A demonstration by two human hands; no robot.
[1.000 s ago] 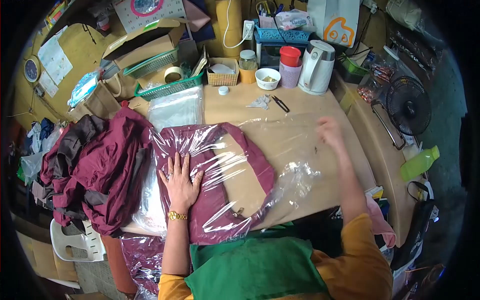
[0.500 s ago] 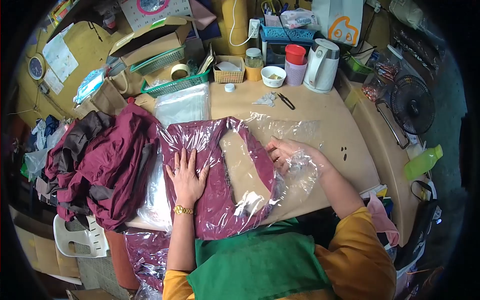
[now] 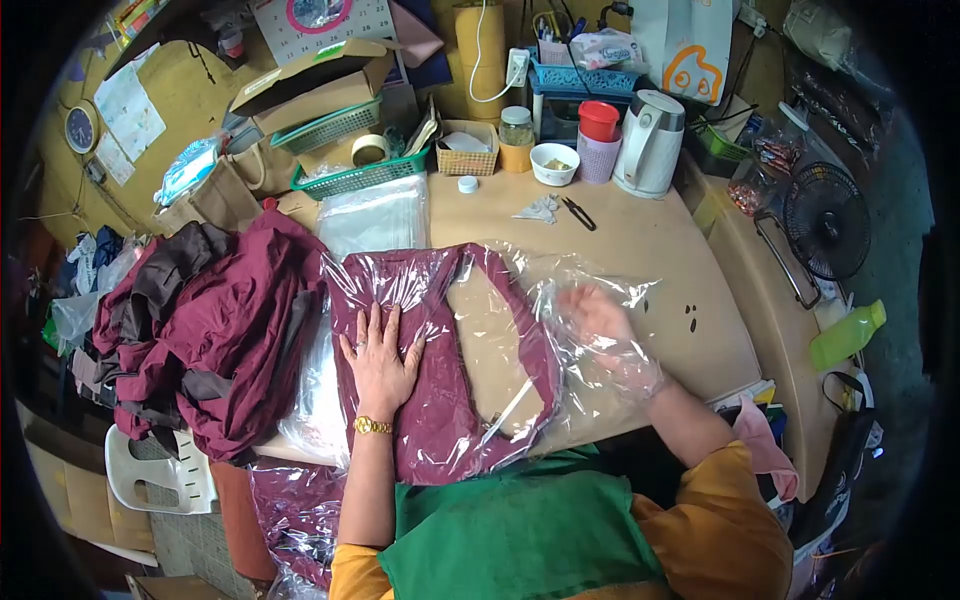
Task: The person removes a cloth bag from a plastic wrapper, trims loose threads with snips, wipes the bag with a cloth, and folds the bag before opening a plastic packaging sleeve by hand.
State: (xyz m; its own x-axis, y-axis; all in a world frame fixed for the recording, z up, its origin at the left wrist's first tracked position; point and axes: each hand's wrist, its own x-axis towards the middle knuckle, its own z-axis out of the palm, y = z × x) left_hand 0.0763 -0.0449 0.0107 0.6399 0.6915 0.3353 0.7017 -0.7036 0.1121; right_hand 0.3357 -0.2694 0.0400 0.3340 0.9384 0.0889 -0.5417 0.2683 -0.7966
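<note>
A maroon garment (image 3: 415, 390) lies flat inside a clear plastic bag (image 3: 535, 415) at the front of the table. My left hand (image 3: 382, 365), with a gold watch on its wrist, presses down on the bagged garment, its fingers spread. To the right of the garment, my right hand (image 3: 600, 325) is at the loose end of the bag, with clear film over its fingers and wrist. Its fingers look apart and loosely bent, partly blurred through the film. A heap of maroon and dark grey garments (image 3: 225, 330) lies to the left.
Flat clear bags (image 3: 372, 215) lie behind the garment. Black thread snips (image 3: 578, 213), a white cap (image 3: 467, 184), a bowl (image 3: 554, 164) and a white kettle (image 3: 650, 145) stand or lie farther back. A green basket (image 3: 360, 175) holds tape. A fan (image 3: 828, 220) is at the right.
My right hand has moved slightly right, its closed fingers have loosened, and the film now covers more of it. My left hand stays pressed on the garment. The view has shifted slightly.
</note>
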